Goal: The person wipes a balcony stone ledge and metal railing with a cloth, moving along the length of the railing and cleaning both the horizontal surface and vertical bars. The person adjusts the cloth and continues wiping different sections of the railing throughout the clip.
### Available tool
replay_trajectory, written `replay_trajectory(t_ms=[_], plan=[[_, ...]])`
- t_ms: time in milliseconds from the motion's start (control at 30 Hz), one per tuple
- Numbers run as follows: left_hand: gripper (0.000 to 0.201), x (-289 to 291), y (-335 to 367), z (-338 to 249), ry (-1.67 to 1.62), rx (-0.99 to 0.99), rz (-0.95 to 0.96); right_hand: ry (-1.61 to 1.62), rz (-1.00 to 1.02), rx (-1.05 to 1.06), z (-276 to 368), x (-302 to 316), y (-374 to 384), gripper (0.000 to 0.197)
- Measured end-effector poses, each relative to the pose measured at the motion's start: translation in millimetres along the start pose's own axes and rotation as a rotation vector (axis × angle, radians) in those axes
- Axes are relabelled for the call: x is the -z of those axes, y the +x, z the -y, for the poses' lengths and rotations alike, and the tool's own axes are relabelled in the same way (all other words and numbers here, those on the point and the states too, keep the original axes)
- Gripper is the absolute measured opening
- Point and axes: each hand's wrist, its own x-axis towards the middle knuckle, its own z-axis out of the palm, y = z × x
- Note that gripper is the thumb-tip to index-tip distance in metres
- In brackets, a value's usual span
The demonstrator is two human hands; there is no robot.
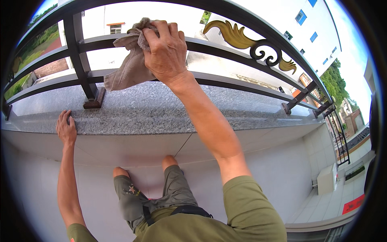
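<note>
My right hand (167,52) is closed around a greyish-beige cloth (133,66) and presses it against the upper horizontal bar of a dark metal railing (100,42). Part of the cloth is bunched above the bar, and the rest hangs down in front of the lower bars. The palm and the bar under the cloth are hidden. Lower left, my left hand (66,128) lies on the front edge of a speckled grey granite ledge (141,107), fingers stretched out on top and holding nothing. The railing's post (78,56) stands between the two hands, its foot on the ledge.
A gold leaf ornament (231,34) with a black scroll fills the railing to the right. A tiled wall (100,147) drops below the ledge to the pale floor. A white box (327,179) stands at far right. Beyond the railing are white buildings and greenery.
</note>
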Motion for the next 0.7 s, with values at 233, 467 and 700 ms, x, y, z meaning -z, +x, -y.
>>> replay_trajectory(t_ms=[233, 467, 700], plan=[[0.035, 2.6, -6.9, -13.6, -0.059, 0.023, -0.006, -0.293, -0.129, -0.058, -138.4, 97.2, -96.2, 0.042], [0.036, 8.5, -8.1, -33.4, -0.030, 0.082, 0.000, 1.099, -0.855, -1.178, -244.4, 125.2, -159.3, 0.051], [0.033, 17.3, -8.7, -41.4, -0.038, 0.101, -0.042, 1.708, -0.834, -1.415, -163.5, 39.0, -92.1, 0.022]])
